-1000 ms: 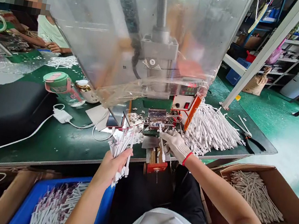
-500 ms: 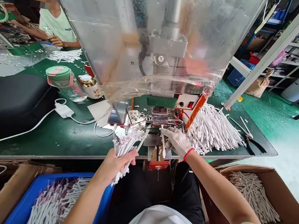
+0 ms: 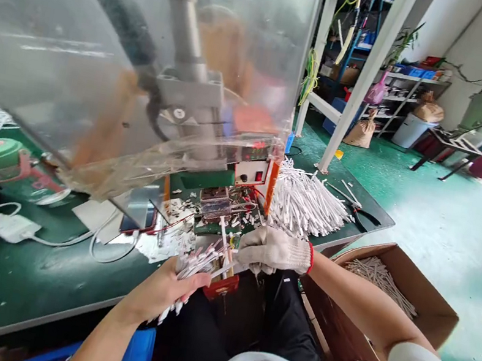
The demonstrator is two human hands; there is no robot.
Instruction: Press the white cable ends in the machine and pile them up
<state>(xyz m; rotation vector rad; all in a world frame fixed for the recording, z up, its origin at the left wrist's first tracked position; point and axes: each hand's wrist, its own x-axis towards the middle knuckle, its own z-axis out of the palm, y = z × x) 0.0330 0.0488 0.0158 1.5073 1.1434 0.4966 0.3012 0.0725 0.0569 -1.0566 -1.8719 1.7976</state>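
My left hand [image 3: 158, 293] is bare and wrapped around a bundle of thin white strips [image 3: 201, 262], whose pinkish wire-like ends point up and to the right. My right hand [image 3: 277, 251] wears a white knit glove with a red cuff. Its fingers are closed at one white strip [image 3: 222, 271] that reaches across from the bundle; the fingertips are partly hidden. Just beyond both hands, another white strip [image 3: 223, 233] leans by the small metal fixture [image 3: 215, 202] of the bench press. Below it juts a red block [image 3: 221, 288].
A clear plastic shield [image 3: 249, 26] hangs before the press. A large pile of white strips [image 3: 307, 201] and pliers [image 3: 365, 218] lie at right. A cardboard box [image 3: 426, 306] of strips stands lower right, a blue bin [image 3: 138, 355] lower left. A phone [image 3: 139, 216] and cables lie left.
The view has swung to the right. My right hand has moved from the fixture down toward the bundle in my left hand and closed at a strip there. The left hand keeps its hold.
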